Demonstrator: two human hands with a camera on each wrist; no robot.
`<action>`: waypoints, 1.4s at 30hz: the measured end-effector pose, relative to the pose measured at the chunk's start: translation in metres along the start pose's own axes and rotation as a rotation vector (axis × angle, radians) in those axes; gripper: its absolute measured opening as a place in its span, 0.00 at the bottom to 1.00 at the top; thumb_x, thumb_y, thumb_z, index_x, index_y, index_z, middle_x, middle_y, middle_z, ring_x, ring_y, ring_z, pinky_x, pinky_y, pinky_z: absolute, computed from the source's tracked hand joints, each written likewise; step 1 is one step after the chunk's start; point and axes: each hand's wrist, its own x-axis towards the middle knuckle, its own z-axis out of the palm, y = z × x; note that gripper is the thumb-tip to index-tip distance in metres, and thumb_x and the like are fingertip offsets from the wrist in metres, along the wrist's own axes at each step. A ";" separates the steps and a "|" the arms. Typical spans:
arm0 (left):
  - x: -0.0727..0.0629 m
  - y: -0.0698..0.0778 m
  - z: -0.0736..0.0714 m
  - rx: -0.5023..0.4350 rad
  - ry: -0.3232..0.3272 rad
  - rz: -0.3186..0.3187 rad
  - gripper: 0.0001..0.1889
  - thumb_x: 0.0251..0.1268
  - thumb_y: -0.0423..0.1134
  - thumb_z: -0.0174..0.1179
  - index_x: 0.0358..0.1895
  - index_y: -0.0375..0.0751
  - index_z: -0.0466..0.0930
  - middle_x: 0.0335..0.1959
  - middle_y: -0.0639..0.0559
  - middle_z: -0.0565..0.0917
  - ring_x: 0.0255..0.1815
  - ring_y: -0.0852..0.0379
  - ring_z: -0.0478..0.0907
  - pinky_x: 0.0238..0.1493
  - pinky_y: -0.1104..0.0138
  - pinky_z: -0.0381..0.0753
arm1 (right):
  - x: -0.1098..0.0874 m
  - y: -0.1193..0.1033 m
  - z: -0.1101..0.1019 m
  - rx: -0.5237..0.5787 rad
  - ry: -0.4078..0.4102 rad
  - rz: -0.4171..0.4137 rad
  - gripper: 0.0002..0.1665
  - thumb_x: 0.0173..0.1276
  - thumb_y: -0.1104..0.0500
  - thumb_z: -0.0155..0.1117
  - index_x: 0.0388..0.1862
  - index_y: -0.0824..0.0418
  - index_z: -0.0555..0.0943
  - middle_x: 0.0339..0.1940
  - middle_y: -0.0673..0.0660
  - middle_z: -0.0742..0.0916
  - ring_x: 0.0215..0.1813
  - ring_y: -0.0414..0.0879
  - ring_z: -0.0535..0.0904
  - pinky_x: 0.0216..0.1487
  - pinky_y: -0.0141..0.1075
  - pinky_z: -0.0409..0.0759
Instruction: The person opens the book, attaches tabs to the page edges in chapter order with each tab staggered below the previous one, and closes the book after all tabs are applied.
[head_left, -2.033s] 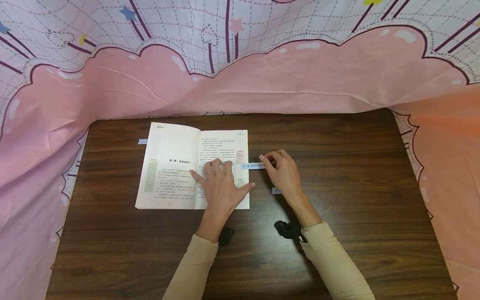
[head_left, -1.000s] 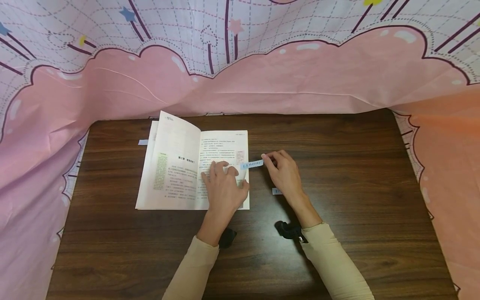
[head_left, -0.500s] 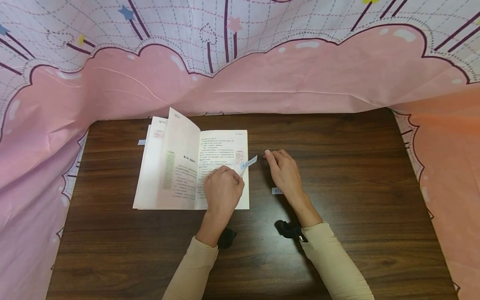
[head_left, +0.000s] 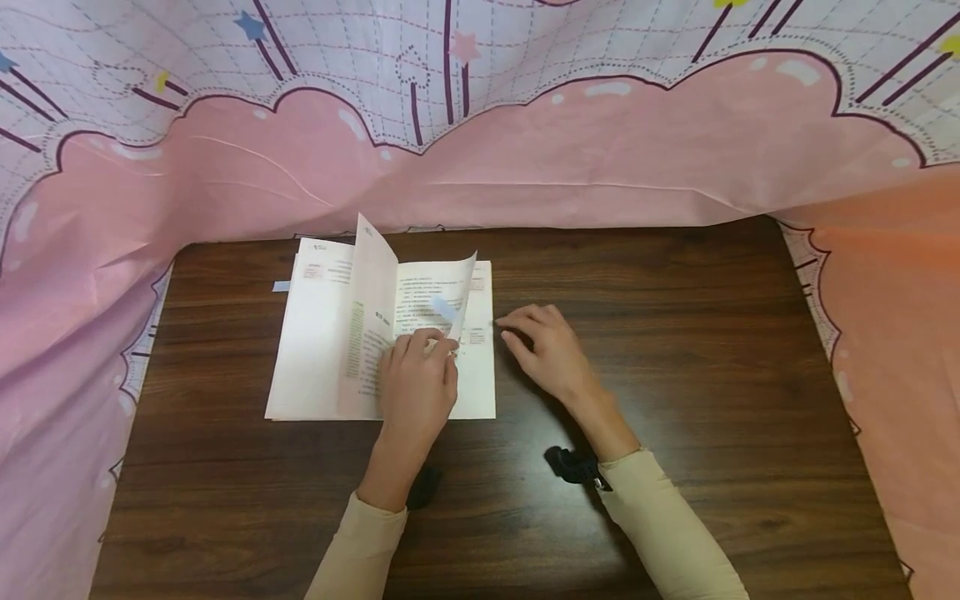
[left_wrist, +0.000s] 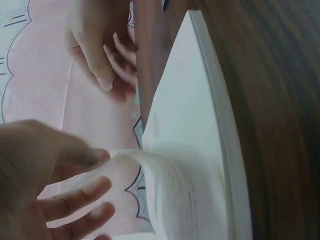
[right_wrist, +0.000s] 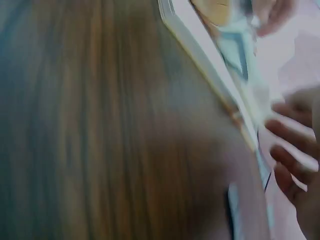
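An open book [head_left: 311,350] lies on the table, with one left-hand leaf standing partly up. My left hand [head_left: 416,379] pinches a lifted right-hand page [head_left: 461,308] between thumb and fingers; the page bends leftward. A pale blue paper strip [head_left: 444,308] shows at this page, partly covered by the leaf. In the left wrist view, the page [left_wrist: 172,195] curves up to the thumb of the left hand [left_wrist: 55,175]. My right hand [head_left: 547,354] hovers by the book's right edge, fingers loosely bent, holding nothing. The right wrist view is blurred.
A blue tab [head_left: 281,286] sticks out from the book's left edge. The right wrist view has a pale strip [right_wrist: 235,210] on the wooden table [head_left: 675,375]. A pink patterned cloth [head_left: 570,183] hangs around the table's back and sides.
My right hand let go of the blue strip, then moved left toward the book. My left hand took hold of the page and moved left, lifting it. The left leaf rose further.
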 end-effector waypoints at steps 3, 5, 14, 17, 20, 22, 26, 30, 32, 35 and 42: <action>-0.003 -0.007 -0.005 0.031 0.026 -0.009 0.16 0.57 0.37 0.71 0.50 0.47 0.86 0.52 0.46 0.81 0.51 0.43 0.75 0.46 0.52 0.72 | 0.002 -0.013 0.008 -0.037 -0.112 -0.179 0.19 0.70 0.58 0.65 0.59 0.54 0.84 0.58 0.51 0.85 0.58 0.51 0.75 0.58 0.51 0.72; -0.004 -0.010 -0.007 0.034 0.044 -0.016 0.19 0.55 0.37 0.73 0.52 0.46 0.85 0.53 0.44 0.80 0.51 0.41 0.75 0.47 0.51 0.72 | 0.003 -0.021 0.013 -0.057 -0.180 -0.230 0.22 0.69 0.58 0.65 0.62 0.51 0.82 0.62 0.49 0.83 0.63 0.51 0.73 0.59 0.53 0.69; -0.004 -0.023 -0.016 0.078 0.081 -0.137 0.21 0.57 0.40 0.73 0.53 0.41 0.82 0.58 0.38 0.74 0.55 0.37 0.70 0.52 0.46 0.68 | 0.010 -0.039 0.032 -0.065 -0.301 -0.276 0.28 0.71 0.58 0.64 0.70 0.50 0.75 0.72 0.48 0.75 0.76 0.57 0.63 0.72 0.55 0.60; -0.003 -0.027 -0.018 0.079 0.104 -0.170 0.22 0.58 0.42 0.72 0.54 0.39 0.81 0.60 0.36 0.73 0.57 0.36 0.68 0.54 0.43 0.65 | 0.013 -0.044 0.035 -0.050 -0.293 -0.291 0.30 0.71 0.58 0.62 0.72 0.50 0.73 0.73 0.48 0.74 0.76 0.57 0.62 0.72 0.56 0.60; -0.002 -0.031 -0.021 0.075 0.132 -0.203 0.21 0.59 0.42 0.71 0.54 0.38 0.81 0.60 0.35 0.71 0.58 0.35 0.65 0.57 0.42 0.61 | 0.016 -0.048 0.038 -0.036 -0.274 -0.314 0.30 0.72 0.59 0.62 0.72 0.51 0.72 0.73 0.48 0.73 0.75 0.57 0.63 0.72 0.56 0.60; -0.002 -0.034 -0.023 0.075 0.154 -0.220 0.20 0.59 0.40 0.71 0.54 0.37 0.81 0.60 0.34 0.71 0.59 0.34 0.64 0.59 0.41 0.60 | 0.018 -0.052 0.040 -0.028 -0.268 -0.325 0.30 0.72 0.60 0.61 0.72 0.51 0.72 0.73 0.49 0.73 0.75 0.57 0.64 0.73 0.53 0.60; -0.002 -0.040 -0.025 0.097 0.185 -0.242 0.19 0.57 0.34 0.71 0.52 0.36 0.82 0.62 0.33 0.69 0.62 0.33 0.62 0.63 0.41 0.57 | 0.025 -0.060 0.045 -0.032 -0.280 -0.340 0.28 0.73 0.60 0.59 0.72 0.51 0.73 0.74 0.49 0.73 0.75 0.54 0.65 0.74 0.48 0.60; -0.003 -0.046 -0.026 0.117 0.185 -0.261 0.19 0.53 0.29 0.70 0.51 0.36 0.83 0.66 0.33 0.66 0.69 0.33 0.57 0.72 0.40 0.45 | 0.032 -0.071 0.049 -0.034 -0.323 -0.341 0.27 0.74 0.60 0.58 0.72 0.51 0.73 0.75 0.48 0.71 0.75 0.52 0.65 0.75 0.44 0.59; -0.004 -0.049 -0.026 0.122 0.177 -0.273 0.19 0.53 0.28 0.69 0.51 0.36 0.82 0.69 0.34 0.64 0.72 0.33 0.53 0.74 0.40 0.38 | 0.036 -0.077 0.051 -0.010 -0.361 -0.330 0.27 0.75 0.60 0.57 0.72 0.51 0.73 0.76 0.48 0.69 0.76 0.49 0.63 0.75 0.42 0.58; -0.007 -0.054 -0.026 0.122 0.166 -0.278 0.18 0.53 0.28 0.69 0.50 0.36 0.82 0.72 0.34 0.61 0.76 0.33 0.48 0.74 0.41 0.32 | 0.041 -0.086 0.056 0.040 -0.416 -0.314 0.27 0.76 0.61 0.55 0.72 0.51 0.72 0.77 0.48 0.67 0.78 0.46 0.59 0.76 0.38 0.55; -0.010 -0.062 -0.024 0.136 0.156 -0.280 0.17 0.52 0.28 0.68 0.48 0.33 0.82 0.74 0.35 0.59 0.78 0.32 0.41 0.74 0.40 0.28 | 0.048 -0.098 0.069 0.146 -0.497 -0.297 0.26 0.76 0.63 0.53 0.71 0.51 0.73 0.79 0.47 0.63 0.80 0.43 0.54 0.76 0.34 0.53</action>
